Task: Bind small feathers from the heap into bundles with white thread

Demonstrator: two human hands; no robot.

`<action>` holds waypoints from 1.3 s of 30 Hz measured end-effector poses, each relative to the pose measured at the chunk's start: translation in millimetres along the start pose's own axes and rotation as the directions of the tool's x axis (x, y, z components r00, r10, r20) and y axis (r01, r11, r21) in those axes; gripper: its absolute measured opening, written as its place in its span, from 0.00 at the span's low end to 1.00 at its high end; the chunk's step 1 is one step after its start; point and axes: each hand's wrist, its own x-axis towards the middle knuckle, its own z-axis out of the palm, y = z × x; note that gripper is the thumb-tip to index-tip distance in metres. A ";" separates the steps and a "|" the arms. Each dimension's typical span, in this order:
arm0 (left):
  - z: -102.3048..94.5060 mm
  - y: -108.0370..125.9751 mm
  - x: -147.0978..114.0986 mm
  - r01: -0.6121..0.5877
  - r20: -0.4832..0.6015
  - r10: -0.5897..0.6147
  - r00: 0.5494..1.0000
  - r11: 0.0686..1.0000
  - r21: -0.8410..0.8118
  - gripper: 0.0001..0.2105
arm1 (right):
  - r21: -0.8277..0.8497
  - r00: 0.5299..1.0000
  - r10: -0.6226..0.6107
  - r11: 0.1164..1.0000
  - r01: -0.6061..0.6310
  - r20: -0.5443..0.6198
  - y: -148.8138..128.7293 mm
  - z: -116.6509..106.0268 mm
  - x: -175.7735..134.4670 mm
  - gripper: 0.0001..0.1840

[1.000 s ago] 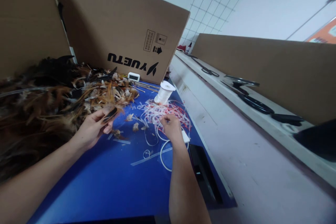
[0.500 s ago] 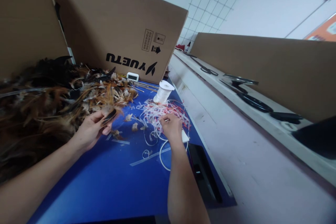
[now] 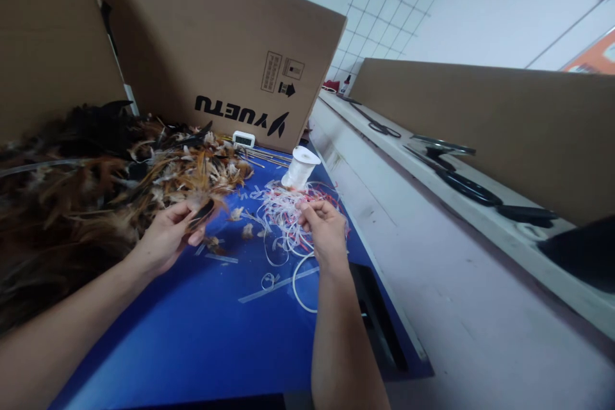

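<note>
A small bunch of brown and black feathers [image 3: 205, 210] is pinched between the thumb and fingers of my left hand [image 3: 168, 234], beside a big heap of feathers. My right hand [image 3: 324, 227] is over a tangled pile of thin white and red ribbon strips [image 3: 283, 214]. Its thumb and index finger are closed at the tips among the strands; whether a strip is between them I cannot make out. Just behind the pile stands a white spool [image 3: 302, 170]. A white ring [image 3: 295, 288] lies on the blue table near my right wrist, partly hidden by my arm.
The heap of feathers [image 3: 110, 186] fills the table's left side, against cardboard [image 3: 216, 45]. A small white digital display [image 3: 243, 139] and thin sticks [image 3: 269, 156] lie at the back. Right of the table runs a ledge with scissors [image 3: 384, 130] and black-handled tools [image 3: 468, 187].
My right hand has shifted a little right and away from me over the ribbon pile, its fingertips now raised more into view. My left hand stays put with the feathers.
</note>
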 end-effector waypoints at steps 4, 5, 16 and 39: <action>0.3 0.3 0.1 -0.001 0.003 0.001 1.000 1.000 0.003 0.14 | 0.123 0.997 0.041 0.991 -0.049 0.062 -1.3 3.4 -1.5 0.10; 0.4 0.3 0.2 0.001 0.002 -0.001 1.000 1.000 -0.001 0.14 | 0.130 0.996 0.049 0.990 -0.058 0.071 -1.3 5.6 -2.7 0.10; 11.7 -5.4 -10.0 0.171 0.126 -0.165 0.978 0.984 -0.044 0.14 | -0.032 0.934 0.066 0.998 -0.059 0.352 4.3 42.1 -31.7 0.10; 7.9 -22.2 -8.9 0.220 0.197 -0.218 0.956 0.975 0.010 0.11 | 0.013 0.883 0.066 0.997 -0.081 0.465 9.8 51.8 -39.2 0.13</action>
